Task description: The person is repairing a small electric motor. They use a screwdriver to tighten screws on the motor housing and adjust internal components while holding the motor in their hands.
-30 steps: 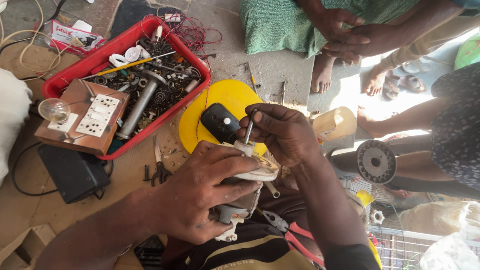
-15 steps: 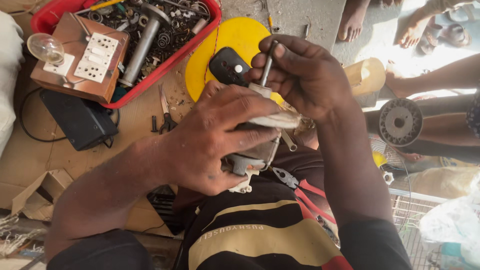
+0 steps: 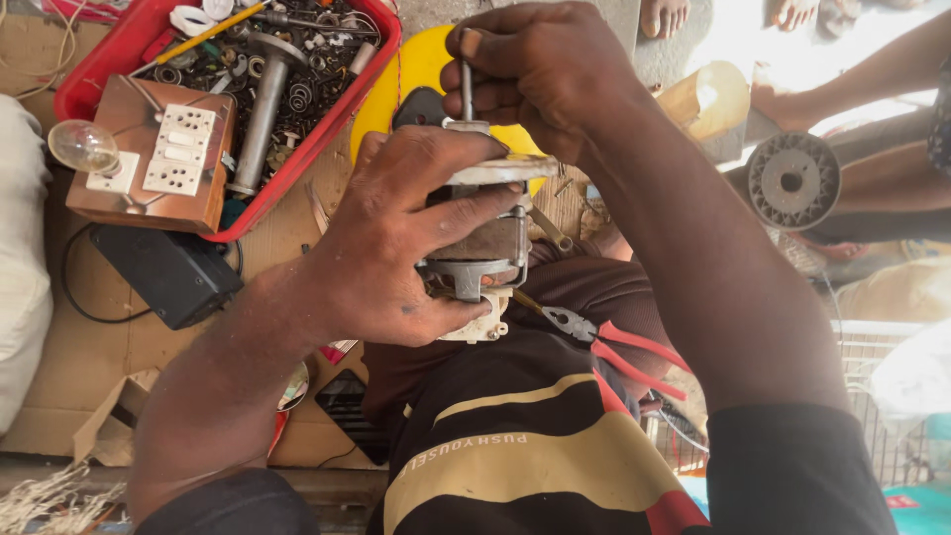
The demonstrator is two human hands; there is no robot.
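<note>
Our left hand (image 3: 396, 238) clamps the grey metal motor (image 3: 485, 248); our right hand (image 3: 540, 74) pinches a thin metal tool (image 3: 466, 94), perhaps a screwdriver; the red plastic tray (image 3: 327, 139) holds metal parts.

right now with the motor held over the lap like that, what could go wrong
The left hand alone clamps the small electric motor in mid-air over the lap, so a hard twist from the tool in the right hand might turn or drop it. The tool tip sits close to the left fingers; a slip could jab them. The red-handled pliers lie loose on the thigh and may slide off.
</note>
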